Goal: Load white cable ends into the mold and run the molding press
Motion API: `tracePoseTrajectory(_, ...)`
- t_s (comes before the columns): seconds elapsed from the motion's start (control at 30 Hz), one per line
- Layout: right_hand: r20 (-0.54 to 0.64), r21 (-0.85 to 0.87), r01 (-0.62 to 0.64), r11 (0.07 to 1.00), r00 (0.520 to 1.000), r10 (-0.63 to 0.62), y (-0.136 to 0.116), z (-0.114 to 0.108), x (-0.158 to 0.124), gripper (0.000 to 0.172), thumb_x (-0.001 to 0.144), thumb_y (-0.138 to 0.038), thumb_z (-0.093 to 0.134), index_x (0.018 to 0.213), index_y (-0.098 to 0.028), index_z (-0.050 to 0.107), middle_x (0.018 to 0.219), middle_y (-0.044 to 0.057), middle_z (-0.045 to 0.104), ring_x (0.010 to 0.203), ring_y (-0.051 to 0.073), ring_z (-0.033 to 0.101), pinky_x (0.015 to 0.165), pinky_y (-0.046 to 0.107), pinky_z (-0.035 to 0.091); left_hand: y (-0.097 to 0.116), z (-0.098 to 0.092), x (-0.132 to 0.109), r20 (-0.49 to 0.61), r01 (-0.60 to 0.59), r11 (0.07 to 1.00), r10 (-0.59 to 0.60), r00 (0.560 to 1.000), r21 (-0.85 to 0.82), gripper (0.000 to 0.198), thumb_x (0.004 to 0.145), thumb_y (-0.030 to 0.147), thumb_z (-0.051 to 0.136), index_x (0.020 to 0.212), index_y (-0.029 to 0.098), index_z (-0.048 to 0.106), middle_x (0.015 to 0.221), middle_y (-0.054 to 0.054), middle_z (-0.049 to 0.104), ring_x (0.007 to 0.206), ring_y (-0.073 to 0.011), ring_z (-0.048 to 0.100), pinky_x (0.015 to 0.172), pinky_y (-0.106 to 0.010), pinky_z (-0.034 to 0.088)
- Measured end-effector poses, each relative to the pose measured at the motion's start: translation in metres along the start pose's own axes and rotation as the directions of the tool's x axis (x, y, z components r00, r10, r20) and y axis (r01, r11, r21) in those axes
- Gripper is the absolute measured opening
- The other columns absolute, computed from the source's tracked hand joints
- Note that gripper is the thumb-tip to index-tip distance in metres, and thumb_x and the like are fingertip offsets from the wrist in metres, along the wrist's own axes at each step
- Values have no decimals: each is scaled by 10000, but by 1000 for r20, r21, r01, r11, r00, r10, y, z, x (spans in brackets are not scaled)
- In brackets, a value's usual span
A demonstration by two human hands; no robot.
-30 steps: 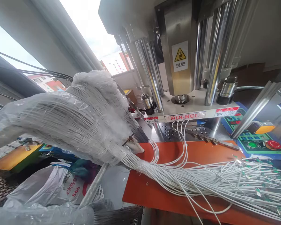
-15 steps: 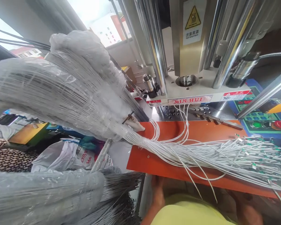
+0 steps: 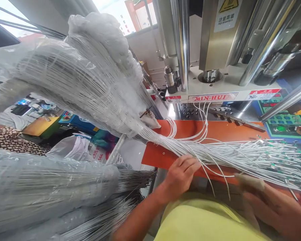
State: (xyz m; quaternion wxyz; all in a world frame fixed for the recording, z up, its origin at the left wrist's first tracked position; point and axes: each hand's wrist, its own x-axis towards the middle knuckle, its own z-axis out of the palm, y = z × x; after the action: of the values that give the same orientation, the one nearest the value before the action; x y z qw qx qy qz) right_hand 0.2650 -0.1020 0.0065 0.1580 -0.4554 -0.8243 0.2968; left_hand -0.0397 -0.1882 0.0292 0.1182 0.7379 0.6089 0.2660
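Note:
A thick bundle of thin white wires [image 3: 230, 157] lies across the orange work surface [image 3: 215, 129], running out of a clear plastic bag [image 3: 72, 77] at the left. My left hand [image 3: 182, 174] rests at the near edge of the orange surface, fingers apart and touching the lower wires. My right hand [image 3: 271, 204] is low at the right, fingers extended, one fingertip in a pale finger cot [image 3: 249, 182] just below the wires. Neither hand grips anything.
A press machine [image 3: 210, 53] with chrome columns stands behind the orange surface. Its control panel [image 3: 286, 124] with green and red buttons is at the right. More bagged wire bundles [image 3: 52, 194] fill the lower left. Printed plastic bags [image 3: 85, 150] lie beyond.
The view has tilted down. Both my hands rose from below the table edge to the wires on the orange surface; earlier only the left hand showed, under the edge.

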Motion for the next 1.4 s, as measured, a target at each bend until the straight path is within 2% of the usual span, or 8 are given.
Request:
tracePoseTrajectory(0.1, -43, -111, 156, 981, 986, -162, -39, 12, 30, 639, 866, -547, 493, 1444, -326, 335, 1222, 69, 617, 1116, 305, 568, 873, 437, 498, -1, -11, 47, 135, -178, 973, 159, 978, 144, 548, 881, 68, 402, 1411, 208, 390, 1418, -62, 484, 1420, -209, 255, 1170, -415, 262)
tracePoseTrajectory(0.23, -80, -271, 200, 942, 970, -229, -51, 41, 39, 809, 887, -540, 482, 1519, -175, 133, 1104, 154, 630, 1038, 345, 559, 836, 465, 448, -9, -8, 77, 235, -276, 952, 241, 942, 132, 552, 828, 47, 452, 1363, 180, 436, 1388, -86, 497, 1422, -228, 237, 1172, -423, 245)
tracePoseTrajectory(0.6, -335, -303, 140, 943, 910, -243, -50, 68, 31, 846, 869, -548, 553, 1507, -145, 171, 1021, 118, 657, 917, 302, 583, 831, 469, 362, -18, 15, 91, 127, -312, 949, 316, 940, -55, 313, 822, 94, 515, 1121, 179, 555, 1212, -82, 600, 1350, -228, 359, 1130, -421, 324)
tracePoseTrajectory(0.83, -368, -306, 176, 936, 885, -287, -50, 57, 35, 538, 932, -352, 515, 1400, -131, 367, 844, 57, 660, 762, 227, 593, 766, 396, 378, -18, 22, 88, 76, -277, 952, 288, 955, -134, 320, 807, 119, 551, 1121, 179, 532, 1208, -95, 585, 1317, -240, 387, 1113, -440, 349)
tracePoseTrajectory(1.0, -410, -398, 142, 906, 856, -314, -49, 21, 40, 139, 907, -293, 492, 933, -175, 562, 694, 31, 611, 644, 201, 573, 632, 329, 398, -15, 23, 94, 18, -198, 972, 202, 979, -125, 467, 761, 116, 581, 1217, 161, 494, 1233, -107, 550, 1231, -235, 441, 1092, -414, 380)
tracePoseTrajectory(1.13, -322, -447, 79, 891, 915, -243, -54, -14, 57, 249, 914, -334, 462, 1089, -193, 571, 674, -4, 612, 510, 155, 549, 485, 284, 328, -15, 21, 112, 3, -172, 982, 172, 985, -73, 613, 744, 131, 618, 1329, 146, 434, 1365, -121, 483, 1300, -271, 368, 1109, -444, 335)
tracePoseTrajectory(1.27, -185, -538, 136, 832, 944, -274, -52, -40, 97, 475, 935, -301, 414, 1396, -187, 404, 937, 63, 681, 612, 180, 610, 507, 288, 325, -21, 24, 135, 145, -90, 993, 99, 984, -70, 402, 815, 219, 634, 1201, 138, 555, 1018, -85, 657, 1029, -238, 529, 941, -390, 442)
tracePoseTrajectory(1.4, 140, -520, 197, 831, 980, -144, -43, -48, 143, 360, 865, -286, 518, 1202, -194, 604, 982, 84, 680, 742, 218, 633, 541, 282, 312, -23, 25, 151, 166, -49, 994, 65, 984, -101, 108, 847, 250, 612, 907, 172, 657, 842, -54, 642, 926, -216, 510, 846, -329, 440)
